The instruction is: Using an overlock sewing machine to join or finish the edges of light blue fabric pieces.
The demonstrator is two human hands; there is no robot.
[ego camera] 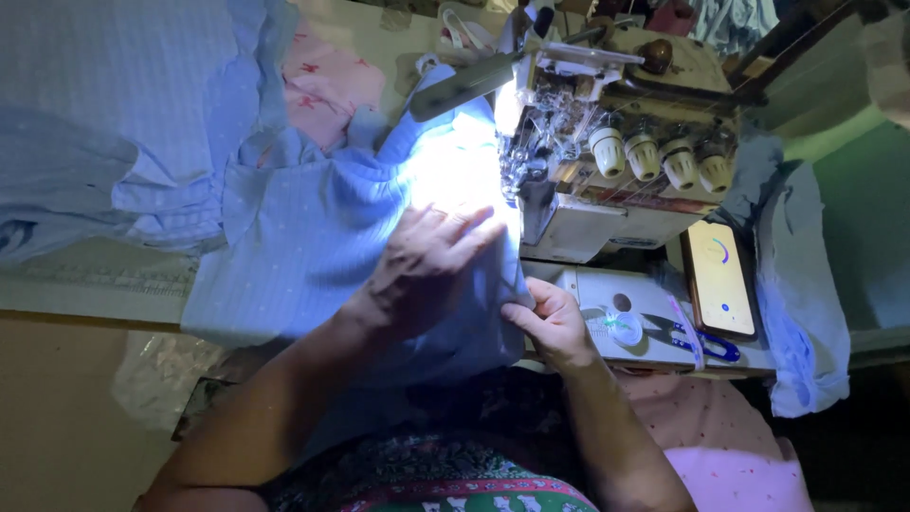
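A light blue dotted fabric (pixel 303 246) lies spread on the sewing table, brightly lit near the needle of an overlock sewing machine (pixel 616 161). My left hand (pixel 427 265) presses flat on the fabric, fingers pointing toward the needle area. Near the front of the machine bed, my right hand (pixel 548 322) pinches the fabric's edge. Both hands touch the same piece of cloth.
More blue fabric (pixel 104 123) is piled at the far left, with pink cloth (pixel 327 81) behind it. A phone with a lit screen (pixel 720 280) and blue-handled thread snips (pixel 697 339) lie right of the machine. Blue cloth (pixel 806 284) hangs at the right.
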